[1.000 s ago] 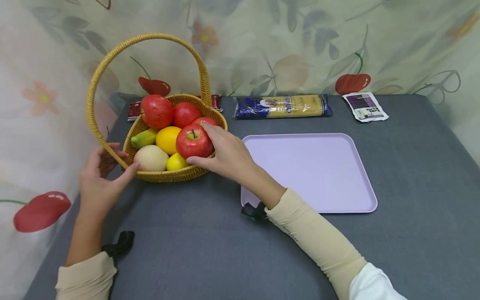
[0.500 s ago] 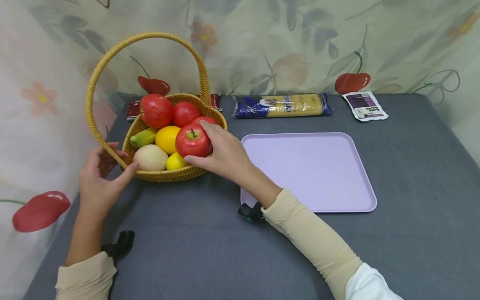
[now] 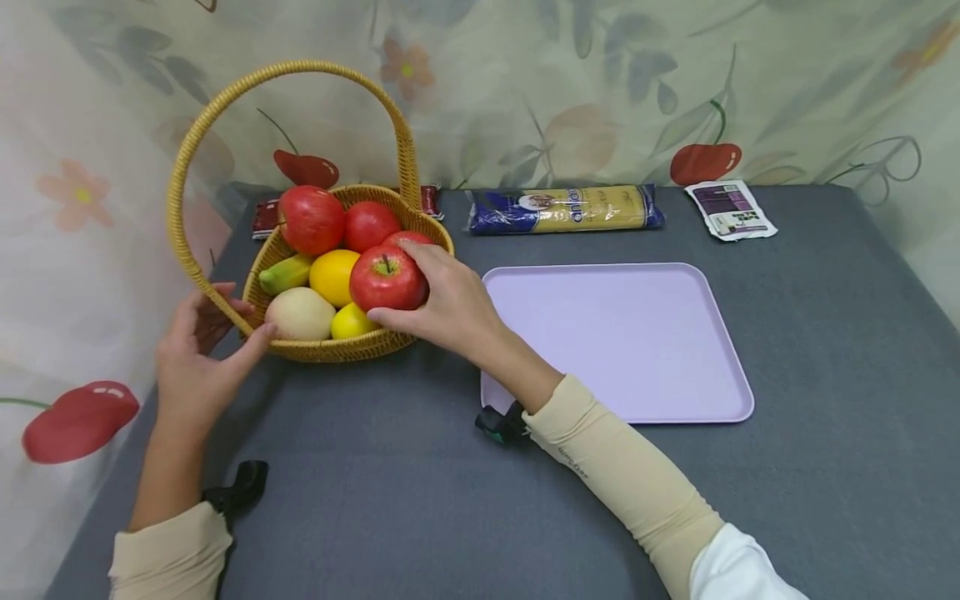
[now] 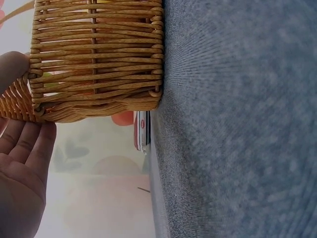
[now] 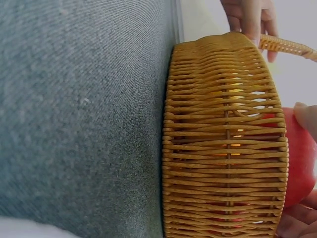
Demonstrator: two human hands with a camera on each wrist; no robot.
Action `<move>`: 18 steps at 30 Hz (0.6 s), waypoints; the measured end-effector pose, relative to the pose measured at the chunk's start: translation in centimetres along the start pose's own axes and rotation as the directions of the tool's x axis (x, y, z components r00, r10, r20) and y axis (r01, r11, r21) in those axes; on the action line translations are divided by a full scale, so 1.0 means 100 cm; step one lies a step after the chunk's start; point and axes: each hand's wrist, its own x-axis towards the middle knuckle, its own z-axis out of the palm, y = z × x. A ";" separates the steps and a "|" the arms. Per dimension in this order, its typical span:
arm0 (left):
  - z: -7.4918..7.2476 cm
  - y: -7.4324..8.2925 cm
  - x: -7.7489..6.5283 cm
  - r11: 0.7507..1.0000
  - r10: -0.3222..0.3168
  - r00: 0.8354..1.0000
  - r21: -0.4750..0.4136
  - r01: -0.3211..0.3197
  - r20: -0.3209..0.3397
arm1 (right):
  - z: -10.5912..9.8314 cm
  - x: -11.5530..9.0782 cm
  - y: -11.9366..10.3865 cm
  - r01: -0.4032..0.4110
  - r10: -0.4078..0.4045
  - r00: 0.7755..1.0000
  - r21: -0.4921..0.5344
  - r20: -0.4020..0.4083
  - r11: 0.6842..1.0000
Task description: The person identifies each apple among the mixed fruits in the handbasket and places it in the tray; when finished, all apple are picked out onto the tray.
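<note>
A wicker basket with a tall arched handle stands at the left of the table, full of fruit. My left hand grips the basket at the base of its handle; in the left wrist view the thumb and fingers lie on either side of the wicker. At the basket's right side my right hand holds a red apple between thumb and fingers. Beside that apple are a pale round fruit, a yellow lemon, an orange-yellow fruit, a green-yellow banana and more red apples.
A lilac tray lies right of the basket. Along the back are a blue and gold pasta packet, a white and purple sachet and a dark red packet partly behind the basket. A patterned curtain hangs behind the grey table.
Both hands keep nearly the same place. My right hand has shifted very slightly left, still on the red apple; the basket stays where it was.
</note>
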 end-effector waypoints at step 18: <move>0.001 -0.003 0.000 1.000 -0.007 1.000 0.003 0.007 -0.003 | -0.017 -0.002 -0.001 0.027 -0.027 0.999 0.019 -0.028 0.999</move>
